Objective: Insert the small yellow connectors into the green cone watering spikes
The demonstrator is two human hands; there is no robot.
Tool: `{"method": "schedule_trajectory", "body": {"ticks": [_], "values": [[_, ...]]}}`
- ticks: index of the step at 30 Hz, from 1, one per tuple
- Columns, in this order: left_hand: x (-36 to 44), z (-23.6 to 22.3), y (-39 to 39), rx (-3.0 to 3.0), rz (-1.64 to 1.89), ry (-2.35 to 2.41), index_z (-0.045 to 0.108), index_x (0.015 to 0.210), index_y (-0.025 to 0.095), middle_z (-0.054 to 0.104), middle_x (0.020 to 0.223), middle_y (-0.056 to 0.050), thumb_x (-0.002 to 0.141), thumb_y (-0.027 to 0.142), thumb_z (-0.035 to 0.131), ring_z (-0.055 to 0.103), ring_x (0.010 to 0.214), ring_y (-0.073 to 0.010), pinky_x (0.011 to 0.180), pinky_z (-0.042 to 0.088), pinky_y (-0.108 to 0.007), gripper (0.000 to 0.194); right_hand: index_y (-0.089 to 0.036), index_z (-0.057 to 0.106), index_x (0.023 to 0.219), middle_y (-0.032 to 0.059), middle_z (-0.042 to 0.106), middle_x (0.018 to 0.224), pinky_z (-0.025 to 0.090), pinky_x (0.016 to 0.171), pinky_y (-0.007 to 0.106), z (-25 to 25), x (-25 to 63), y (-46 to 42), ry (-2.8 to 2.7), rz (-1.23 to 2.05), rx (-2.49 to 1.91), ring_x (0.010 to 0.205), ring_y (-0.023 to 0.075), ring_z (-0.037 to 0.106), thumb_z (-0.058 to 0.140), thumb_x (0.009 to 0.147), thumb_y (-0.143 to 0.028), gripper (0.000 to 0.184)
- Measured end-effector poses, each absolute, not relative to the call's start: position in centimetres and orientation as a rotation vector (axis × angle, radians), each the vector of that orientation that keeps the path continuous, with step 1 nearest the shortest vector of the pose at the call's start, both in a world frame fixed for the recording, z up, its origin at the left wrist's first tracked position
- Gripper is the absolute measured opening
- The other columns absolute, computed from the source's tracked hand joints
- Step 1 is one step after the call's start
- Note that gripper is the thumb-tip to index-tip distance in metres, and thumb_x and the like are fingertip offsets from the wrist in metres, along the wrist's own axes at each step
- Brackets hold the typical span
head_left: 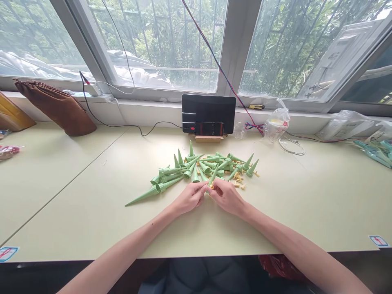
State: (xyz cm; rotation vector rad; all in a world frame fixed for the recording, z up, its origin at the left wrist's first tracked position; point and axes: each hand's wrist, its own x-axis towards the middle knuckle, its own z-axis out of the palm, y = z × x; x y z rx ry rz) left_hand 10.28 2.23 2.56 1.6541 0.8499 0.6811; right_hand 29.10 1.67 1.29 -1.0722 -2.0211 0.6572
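My left hand (192,196) and my right hand (226,197) meet over the table in front of a pile of green plastic spikes. Between them they grip one green plastic spike (213,173), its pointed end tilted up and away from me. A small yellow plastic piece (211,186) shows at my right fingertips, against the spike. Fingers of both hands are closed, and they partly hide the spike's wide end. Close behind lie several more spikes (171,177), some on their sides and some standing. Small yellow pieces (239,177) are scattered at the pile's right.
A phone (209,128) leans on a cardboard stand (209,139) before a black tablet (209,108). Cables (141,130) run along the back. A brown bag (58,108) stands at left; plastic bags (276,124) lie at right. The table's front edge (196,256) is near me.
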Motion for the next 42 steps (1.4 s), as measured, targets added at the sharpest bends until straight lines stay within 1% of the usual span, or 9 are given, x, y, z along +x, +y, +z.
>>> {"method": "schedule_trajectory", "body": {"ticks": [5, 10, 16, 21, 23, 27, 29, 33, 42], "values": [[10.3, 2.4, 2.3, 1.648, 0.693, 0.841, 0.066, 0.121, 0.011, 0.038, 0.049, 0.006, 0.098, 0.050, 0.044, 0.032, 0.043, -0.0082, 0.044, 0.028, -0.019, 0.050, -0.021, 0.036, 0.070, -0.0047, 0.040, 0.061, 0.028, 0.053, 0.025, 1.4, 29.1, 1.6, -2.020, 0.659, -1.082, 0.054, 0.0107, 0.034, 0.048, 0.097, -0.037, 0.034], [10.4, 2.6, 2.3, 1.632, 0.712, 0.856, 0.064, 0.125, 0.012, 0.043, 0.048, 0.006, 0.098, 0.050, 0.044, 0.038, 0.041, -0.0088, 0.042, 0.031, -0.019, 0.051, -0.021, 0.037, 0.070, -0.0051, 0.039, 0.061, 0.028, 0.052, 0.025, 1.2, 29.3, 1.8, -1.999, 0.659, -1.080, 0.054, 0.0104, 0.034, 0.051, 0.096, -0.040, 0.035], [10.2, 3.8, 2.4, 1.622, 0.838, 0.998, 0.067, 0.117, 0.012, 0.043, 0.048, 0.006, 0.095, 0.050, 0.050, 0.037, 0.041, -0.0090, 0.042, 0.031, -0.020, 0.048, -0.021, 0.046, 0.072, -0.0055, 0.039, 0.059, 0.029, 0.052, 0.025, 1.1, 29.7, 1.9, -2.031, 0.616, -1.131, 0.051, 0.0102, 0.034, 0.055, 0.094, -0.043, 0.033], [9.7, 3.6, 2.7, 1.821, 0.999, 1.154, 0.065, 0.113, 0.013, 0.063, 0.070, -0.002, 0.094, 0.043, 0.054, 0.054, 0.057, -0.0127, 0.054, 0.041, -0.022, 0.037, -0.019, 0.053, 0.076, -0.0054, 0.043, 0.059, 0.028, 0.054, 0.025, 1.3, 30.1, 2.0, -2.171, 0.505, -1.216, 0.051, 0.0106, 0.039, 0.064, 0.089, -0.038, 0.025], [9.6, 3.4, 2.8, 1.906, 0.993, 1.223, 0.063, 0.115, 0.014, 0.061, 0.068, 0.000, 0.094, 0.041, 0.053, 0.051, 0.055, -0.0122, 0.054, 0.039, -0.023, 0.035, -0.019, 0.056, 0.078, -0.0057, 0.044, 0.058, 0.029, 0.055, 0.025, 1.3, 30.1, 2.0, -2.218, 0.476, -1.248, 0.051, 0.0109, 0.041, 0.067, 0.086, -0.035, 0.021], [9.6, 3.0, 2.6, 2.066, 0.942, 1.343, 0.060, 0.115, 0.017, 0.043, 0.058, 0.007, 0.095, 0.037, 0.050, 0.038, 0.047, -0.0098, 0.052, 0.031, -0.022, 0.030, -0.019, 0.059, 0.078, -0.0057, 0.047, 0.055, 0.028, 0.057, 0.025, 1.3, 30.0, 1.9, -2.283, 0.422, -1.255, 0.052, 0.0115, 0.045, 0.070, 0.082, -0.027, 0.014], [9.7, 2.9, 2.5, 2.141, 0.931, 1.387, 0.059, 0.114, 0.018, 0.039, 0.057, 0.008, 0.095, 0.034, 0.050, 0.037, 0.047, -0.0099, 0.053, 0.030, -0.023, 0.027, -0.019, 0.060, 0.078, -0.0051, 0.049, 0.056, 0.027, 0.057, 0.025, 1.2, 30.0, 1.9, -2.308, 0.392, -1.247, 0.053, 0.0117, 0.046, 0.069, 0.082, -0.024, 0.012], [9.6, 2.6, 2.4, 2.246, 0.919, 1.457, 0.059, 0.114, 0.019, 0.040, 0.056, 0.009, 0.092, 0.031, 0.051, 0.042, 0.047, -0.0108, 0.055, 0.032, -0.023, 0.026, -0.019, 0.060, 0.078, -0.0041, 0.053, 0.057, 0.028, 0.058, 0.024, 1.3, 30.0, 2.0, -2.329, 0.374, -1.259, 0.055, 0.0121, 0.049, 0.067, 0.084, -0.022, 0.010], [9.7, 2.8, 1.5, 2.340, 0.768, 1.508, 0.059, 0.113, 0.021, 0.039, 0.049, 0.009, 0.087, 0.028, 0.052, 0.044, 0.044, -0.0133, 0.055, 0.033, -0.024, 0.028, -0.019, 0.056, 0.080, -0.0027, 0.056, 0.060, 0.031, 0.057, 0.024, 1.1, 30.3, 2.4, -2.330, 0.331, -1.349, 0.057, 0.0137, 0.052, 0.060, 0.090, -0.023, 0.012]]}}
